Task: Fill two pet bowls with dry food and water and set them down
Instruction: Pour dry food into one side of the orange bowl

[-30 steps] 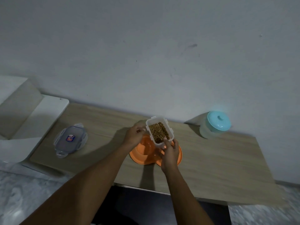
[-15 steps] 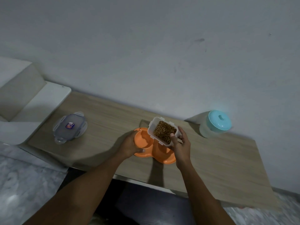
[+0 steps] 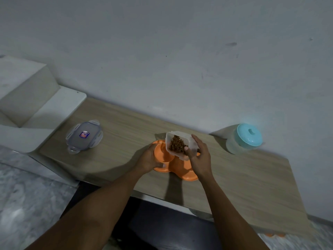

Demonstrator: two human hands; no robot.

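Observation:
An orange double pet bowl (image 3: 163, 156) lies on the wooden table (image 3: 243, 179) near its front edge. My left hand (image 3: 148, 158) grips the bowl's left rim. My right hand (image 3: 199, 156) holds a clear plastic container (image 3: 177, 144) of brown dry food, tilted towards me with its open mouth over the bowl. The food has slid to the container's lower edge. Both bowl wells that I can see look bare; the right well is partly hidden by my right hand.
The container's clear lid (image 3: 84, 136) lies on the table's left end. A clear jug with a turquoise lid (image 3: 245, 138) stands at the back right by the wall. White steps (image 3: 27, 105) rise to the left. Marble floor lies below.
My right hand has tipped the food container further over the bowl. My left hand has slid round the bowl's left rim. The view has shifted slightly.

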